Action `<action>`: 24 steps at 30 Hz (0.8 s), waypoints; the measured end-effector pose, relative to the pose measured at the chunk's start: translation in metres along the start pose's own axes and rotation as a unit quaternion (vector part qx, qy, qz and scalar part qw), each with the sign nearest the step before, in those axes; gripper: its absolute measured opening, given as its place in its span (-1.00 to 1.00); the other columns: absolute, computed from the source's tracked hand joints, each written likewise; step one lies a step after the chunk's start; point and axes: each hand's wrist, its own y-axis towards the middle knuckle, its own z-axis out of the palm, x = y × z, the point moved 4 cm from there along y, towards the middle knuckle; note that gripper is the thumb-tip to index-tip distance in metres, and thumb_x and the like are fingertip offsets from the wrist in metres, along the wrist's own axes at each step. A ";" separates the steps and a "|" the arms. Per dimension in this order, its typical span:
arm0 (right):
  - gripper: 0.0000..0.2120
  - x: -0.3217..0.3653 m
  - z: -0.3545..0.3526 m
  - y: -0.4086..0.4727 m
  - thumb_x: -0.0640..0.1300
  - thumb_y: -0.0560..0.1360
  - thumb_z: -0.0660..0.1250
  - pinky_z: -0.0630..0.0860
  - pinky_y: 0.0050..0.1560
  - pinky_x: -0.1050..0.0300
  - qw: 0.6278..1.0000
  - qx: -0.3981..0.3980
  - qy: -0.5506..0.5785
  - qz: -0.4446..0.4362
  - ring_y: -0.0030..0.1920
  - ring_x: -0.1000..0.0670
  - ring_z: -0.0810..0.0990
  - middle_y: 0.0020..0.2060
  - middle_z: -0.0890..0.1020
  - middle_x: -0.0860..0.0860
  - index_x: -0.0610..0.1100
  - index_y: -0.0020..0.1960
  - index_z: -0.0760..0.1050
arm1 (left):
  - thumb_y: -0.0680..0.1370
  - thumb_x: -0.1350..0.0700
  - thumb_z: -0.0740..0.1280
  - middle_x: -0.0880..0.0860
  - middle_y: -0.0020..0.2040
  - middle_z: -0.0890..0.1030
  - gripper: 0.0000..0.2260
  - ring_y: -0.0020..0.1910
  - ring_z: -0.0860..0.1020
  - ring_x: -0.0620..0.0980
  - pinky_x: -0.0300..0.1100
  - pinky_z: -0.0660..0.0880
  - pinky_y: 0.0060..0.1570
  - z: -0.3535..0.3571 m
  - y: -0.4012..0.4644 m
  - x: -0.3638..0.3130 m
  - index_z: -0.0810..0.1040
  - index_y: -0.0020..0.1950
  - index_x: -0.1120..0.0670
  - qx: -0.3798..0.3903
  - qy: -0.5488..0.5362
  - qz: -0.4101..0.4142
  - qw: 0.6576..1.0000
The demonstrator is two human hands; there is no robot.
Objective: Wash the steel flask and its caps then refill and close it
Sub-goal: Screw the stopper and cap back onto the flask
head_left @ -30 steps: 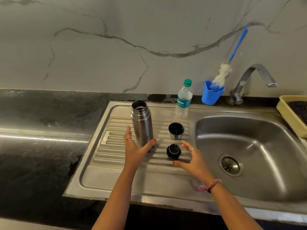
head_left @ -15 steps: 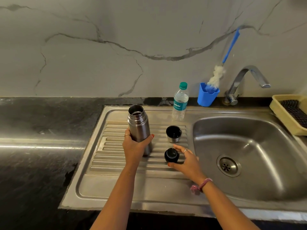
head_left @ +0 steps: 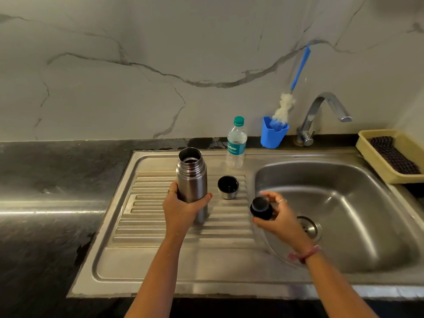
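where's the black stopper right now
In the head view it's right of centre, pinched in the right hand: the black stopper is over the sink basin's left edge.

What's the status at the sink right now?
Left hand grips open steel flask. Right hand holds black stopper. Cup cap on drainboard. Nothing blocking.

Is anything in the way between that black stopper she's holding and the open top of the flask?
Nothing visible blocks it. The right hand holds the black stopper up at the sink's edge; the flask's mouth is open, gripped by the left hand. The cup cap stands lower, on the drainboard between them.
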 end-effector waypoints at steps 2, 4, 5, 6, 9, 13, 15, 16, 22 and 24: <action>-0.34 0.014 -0.028 -0.001 -0.18 0.28 0.59 0.54 0.03 0.30 0.999 -0.034 0.002 -0.002 0.13 0.07 0.58 0.14 0.55 0.05 -0.01 0.28 0.37 | 0.20 0.10 0.68 -0.06 0.00 0.66 -0.41 -0.04 0.63 -0.06 -0.16 0.59 -0.06 0.009 -0.010 -0.012 0.53 0.15 0.00 0.016 0.001 0.016 1.000; -0.38 0.030 -0.058 -0.004 -0.18 0.28 0.59 0.55 -0.03 0.25 0.998 -0.069 0.015 -0.003 0.08 0.06 0.59 0.11 0.55 0.03 -0.02 0.24 0.37 | 0.20 0.10 0.69 -0.08 -0.01 0.66 -0.41 -0.06 0.63 -0.12 -0.24 0.58 -0.09 0.021 -0.020 -0.025 0.54 0.15 -0.01 0.032 -0.004 0.027 0.999; -0.39 0.038 -0.073 -0.005 -0.17 0.28 0.59 0.56 -0.05 0.24 0.996 -0.083 0.016 -0.006 0.06 0.07 0.59 0.09 0.55 0.03 -0.01 0.22 0.37 | 0.19 0.10 0.69 -0.10 -0.02 0.66 -0.41 -0.07 0.63 -0.15 -0.28 0.57 -0.11 0.029 -0.025 -0.031 0.54 0.15 -0.01 0.041 -0.006 0.032 0.999; -0.40 0.046 -0.088 -0.006 -0.16 0.28 0.59 0.55 -0.05 0.23 0.996 -0.091 0.006 -0.012 0.05 0.08 0.59 0.07 0.56 0.04 -0.01 0.20 0.38 | 0.19 0.09 0.69 -0.10 -0.02 0.66 -0.40 -0.07 0.63 -0.16 -0.30 0.57 -0.12 0.037 -0.030 -0.036 0.54 0.15 -0.01 0.049 -0.008 0.035 0.998; -0.42 0.074 -0.129 -0.008 -0.14 0.27 0.59 0.50 0.06 0.21 0.994 -0.070 -0.073 -0.037 0.07 0.15 0.57 0.06 0.58 0.10 -0.01 0.21 0.42 | 0.19 0.11 0.69 -0.10 -0.02 0.66 -0.41 -0.09 0.63 -0.17 -0.32 0.56 -0.13 0.060 -0.044 -0.050 0.55 0.15 -0.01 0.072 -0.013 0.037 0.997; -0.45 0.105 -0.170 -0.009 -0.13 0.29 0.57 0.46 0.12 0.11 0.948 -0.027 -0.293 -0.117 0.07 0.07 0.54 0.08 0.58 0.10 0.08 0.23 0.49 | 0.18 0.12 0.69 -0.11 -0.06 0.67 -0.43 -0.12 0.63 -0.17 -0.36 0.55 -0.17 0.090 -0.061 -0.065 0.55 0.11 -0.03 0.095 -0.008 0.051 0.994; -0.45 0.111 -0.184 -0.008 -0.10 0.30 0.56 0.41 0.09 0.12 0.925 -0.016 -0.351 -0.141 0.07 0.04 0.50 0.09 0.57 0.10 0.12 0.25 0.50 | 0.19 0.13 0.69 -0.11 -0.05 0.66 -0.43 -0.12 0.63 -0.18 -0.38 0.55 -0.18 0.104 -0.069 -0.071 0.56 0.12 -0.01 0.107 -0.010 0.053 0.993; -0.44 0.114 -0.189 -0.008 -0.09 0.30 0.56 0.38 0.07 0.16 0.922 -0.012 -0.358 -0.148 0.06 0.05 0.49 0.09 0.57 0.11 0.12 0.26 0.50 | 0.19 0.13 0.69 -0.12 -0.05 0.65 -0.42 -0.11 0.62 -0.19 -0.38 0.55 -0.17 0.112 -0.073 -0.074 0.56 0.14 0.00 0.113 -0.012 0.054 0.992; -0.44 0.124 -0.217 -0.017 -0.10 0.32 0.56 0.37 0.02 0.56 0.950 -0.017 -0.279 -0.140 0.02 0.26 0.54 0.08 0.61 0.11 0.04 0.30 0.51 | 0.21 0.13 0.69 -0.12 0.00 0.65 -0.38 -0.07 0.61 -0.22 -0.35 0.56 -0.09 0.150 -0.093 -0.087 0.54 0.20 0.01 0.147 -0.025 0.058 0.987; -0.44 0.128 -0.226 -0.020 -0.11 0.31 0.57 0.48 0.16 0.34 0.972 -0.010 -0.196 -0.129 0.06 0.22 0.60 0.07 0.65 0.11 0.03 0.28 0.52 | 0.21 0.13 0.68 -0.15 0.00 0.64 -0.39 -0.06 0.60 -0.27 -0.41 0.53 -0.11 0.160 -0.099 -0.091 0.52 0.18 -0.06 0.152 -0.021 0.065 0.986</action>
